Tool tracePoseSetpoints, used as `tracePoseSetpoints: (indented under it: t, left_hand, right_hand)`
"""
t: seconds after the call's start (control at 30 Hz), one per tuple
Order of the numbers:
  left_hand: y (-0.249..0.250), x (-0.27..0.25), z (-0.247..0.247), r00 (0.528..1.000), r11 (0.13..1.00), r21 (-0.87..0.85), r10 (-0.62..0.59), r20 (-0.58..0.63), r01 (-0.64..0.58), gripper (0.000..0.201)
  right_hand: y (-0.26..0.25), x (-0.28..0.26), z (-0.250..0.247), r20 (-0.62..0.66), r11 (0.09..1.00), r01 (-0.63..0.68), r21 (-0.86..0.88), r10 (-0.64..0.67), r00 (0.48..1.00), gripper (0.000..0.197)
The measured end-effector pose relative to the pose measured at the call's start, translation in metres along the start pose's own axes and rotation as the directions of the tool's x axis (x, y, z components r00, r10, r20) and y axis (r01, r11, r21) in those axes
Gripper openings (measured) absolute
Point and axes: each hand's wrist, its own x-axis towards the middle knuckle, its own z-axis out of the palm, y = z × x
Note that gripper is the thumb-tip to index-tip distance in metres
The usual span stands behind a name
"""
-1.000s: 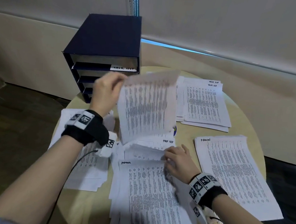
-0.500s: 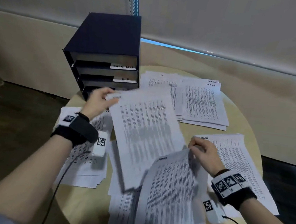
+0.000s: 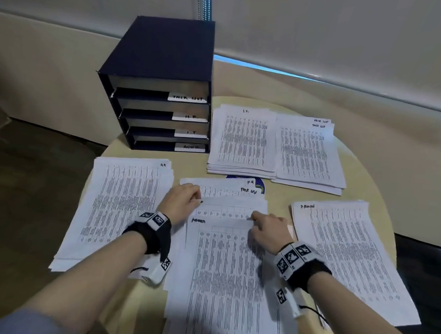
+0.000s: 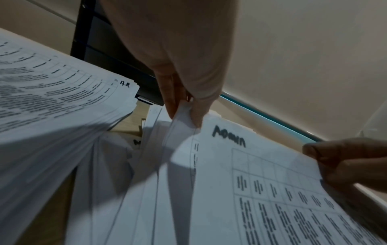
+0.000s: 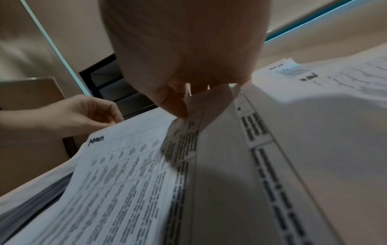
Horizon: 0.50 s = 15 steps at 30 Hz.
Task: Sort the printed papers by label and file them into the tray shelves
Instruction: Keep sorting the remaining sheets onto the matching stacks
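Observation:
On the round table lies a middle pile of printed papers; its top sheet (image 3: 224,276) is hand-labelled "Admin" (image 4: 229,136). My left hand (image 3: 183,203) pinches that sheet's top-left corner (image 4: 184,114) between thumb and fingers. My right hand (image 3: 267,226) pinches its top-right corner (image 5: 184,112). The dark blue tray shelves (image 3: 166,52) stand at the back left, with slots labelled Task List, H.R, I.T and Admin. Sorted stacks lie around: H.R (image 3: 122,205) at the left, I.T (image 3: 243,142) and Task List (image 3: 307,154) at the back, Admin (image 3: 346,256) at the right.
The stacks cover most of the table (image 3: 278,197), and the Admin stack overhangs its right edge. A beige wall and window ledge run behind. Dark floor (image 3: 20,200) lies to the left of the table. A small blue round thing (image 3: 260,183) peeks out under the middle pile.
Each hand was carrying a lifted sheet, the left towards the left stack and the right towards the right one. Both sheets have left the hands, which now hold the middle pile's top sheet.

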Motion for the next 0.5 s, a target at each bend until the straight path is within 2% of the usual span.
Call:
tracePoseSetpoints:
  t: [0.17,0.27,0.37,0.5]
  left_hand:
    - [0.0,0.003,-0.005,0.999,0.998,0.045,0.046,0.019,-0.047,0.014]
    - [-0.001,0.002,-0.007,0.988,0.979,0.13,0.156,0.008,-0.156,0.017]
    - [-0.005,0.001,-0.008,0.983,0.984,0.004,0.179,0.033,-0.179,0.012]
    - [-0.004,-0.001,-0.015,0.971,0.984,-0.159,0.107,0.214,-0.073,0.012]
  right_hand:
    - [-0.01,0.011,0.004,-0.031,0.984,0.112,-0.138,-0.118,0.993,0.017]
    - [-0.009,0.014,0.011,-0.17,0.971,0.161,-0.178,-0.192,0.967,0.012]
    - [-0.01,0.015,0.013,-0.297,0.969,0.176,-0.174,-0.222,0.929,0.007]
    - [-0.011,0.017,0.015,-0.203,0.968,0.213,-0.132,-0.236,0.95,0.01]
